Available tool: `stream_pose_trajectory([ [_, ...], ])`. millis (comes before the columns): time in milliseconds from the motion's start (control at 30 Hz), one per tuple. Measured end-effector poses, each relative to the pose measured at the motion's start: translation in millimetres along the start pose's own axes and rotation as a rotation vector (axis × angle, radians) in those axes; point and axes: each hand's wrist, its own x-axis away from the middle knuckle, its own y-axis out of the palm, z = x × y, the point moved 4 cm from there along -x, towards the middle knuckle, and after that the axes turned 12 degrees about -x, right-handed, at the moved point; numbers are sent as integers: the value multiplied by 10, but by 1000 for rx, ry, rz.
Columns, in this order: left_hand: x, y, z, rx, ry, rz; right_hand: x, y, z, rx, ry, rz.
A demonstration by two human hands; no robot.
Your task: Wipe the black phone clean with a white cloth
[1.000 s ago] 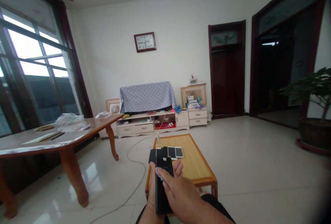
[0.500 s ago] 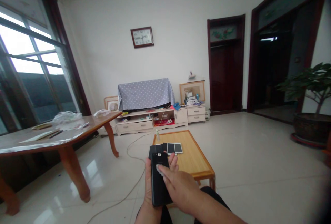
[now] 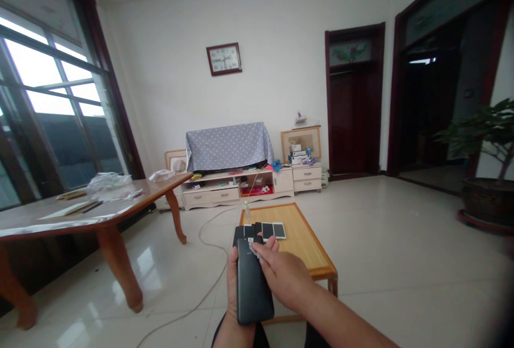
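Observation:
A black smartphone (image 3: 254, 289) lies back side up in my left hand (image 3: 232, 284), whose thumb and fingers grip its two long edges. My right hand (image 3: 287, 275) presses a small whitish wad (image 3: 254, 249), perhaps tissue or cloth, against the upper part of the phone's back, near a pale label. Just beyond the hands, several more phones (image 3: 273, 230) lie in a row on a low wooden table (image 3: 305, 241). A small clear bottle (image 3: 247, 210) stands at that table's far left corner.
At the left stands a larger wooden table (image 3: 148, 190) with plastic bags (image 3: 109, 184) on it. A cable (image 3: 193, 305) runs over the tiled floor. A low TV cabinet (image 3: 212, 196) lines the far wall; a potted plant (image 3: 488, 198) stands at right.
My right hand has slid the wad upward along the phone's back, towards its top end. The phone has tilted slightly and its back now catches more light. My left hand keeps its hold.

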Motion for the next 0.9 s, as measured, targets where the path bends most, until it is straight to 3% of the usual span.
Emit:
stream_pose_trajectory([
  [133, -29, 15, 24, -11, 10, 19, -129, -47, 89, -103, 0, 46],
  [333, -4, -88, 189, 41, 77, 143, 210, 232, 97, -382, -55, -7],
  [533, -31, -154, 264, 130, 88, 208, 304, 262, 102, -491, -23, 6],
  [900, -142, -262, 148, 187, 56, 334, 296, 286, -226, -360, -102, 44],
])
